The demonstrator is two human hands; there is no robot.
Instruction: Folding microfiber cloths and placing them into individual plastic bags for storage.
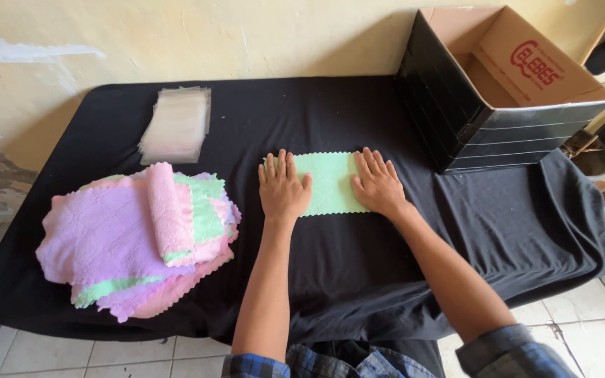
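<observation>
two hands, left [283,189] and right [378,185], press flat, fingers spread, on one green cloth [329,182].

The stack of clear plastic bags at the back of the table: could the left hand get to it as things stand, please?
Probably yes. The left hand lies flat on the green cloth, and only bare black tablecloth lies between it and the plastic bags.

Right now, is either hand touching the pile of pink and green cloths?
No: the left hand and right hand both press flat on the single green cloth, apart from the pile at the left.
</observation>
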